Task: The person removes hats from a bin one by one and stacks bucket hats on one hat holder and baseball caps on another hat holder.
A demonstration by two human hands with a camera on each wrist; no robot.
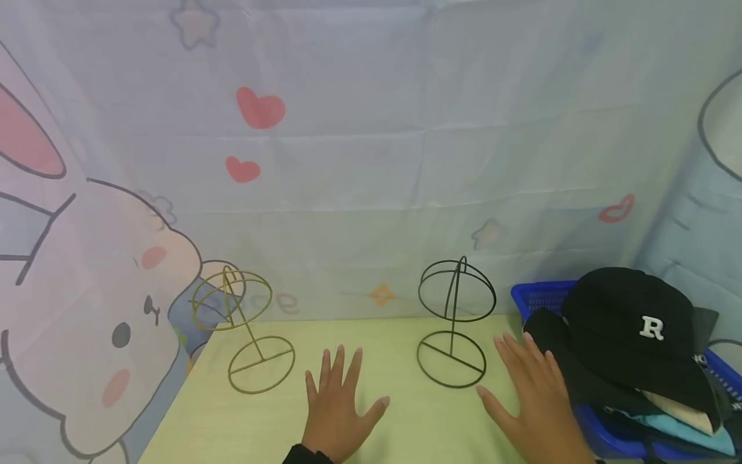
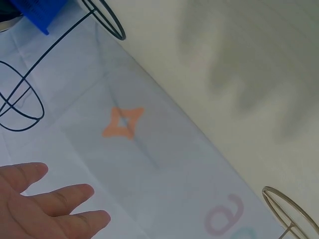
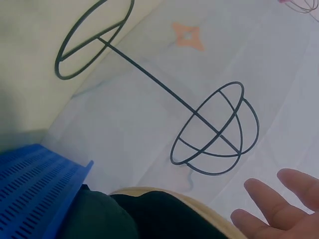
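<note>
i am resting my left hand (image 1: 339, 409) flat on the pale green table (image 1: 400, 422), fingers straight and spread apart, holding nothing. my right hand (image 1: 536, 403) is lying the same way, palm down and fingers apart, gripping nothing.

the black wire stand (image 1: 455, 322) is standing upright between my two hands and a little beyond them, closer to the right one: its round base ring is sitting just beside my right fingertips (image 1: 503, 341), to their left, and i cannot tell whether they are touching it. from the right wrist view the same black wire stand (image 3: 164, 94) is showing its thin stem running from the flat base ring to the domed cage on top, with my fingers (image 3: 269, 199) hovering apart from the cage.

the gold wire stand (image 1: 246, 328) is standing upright too, off to the left of my left hand and apart from it; from the left wrist only an edge of its ring (image 2: 291, 209) is showing.

just to the right of my right hand a black bucket hat (image 1: 626, 335) with a white letter r is sitting on a pile of other hats in a blue basket (image 1: 539, 296). its brim is lying very near the back of my right hand. a cartoon-printed cloth (image 1: 371, 161) is hanging behind the table.
</note>
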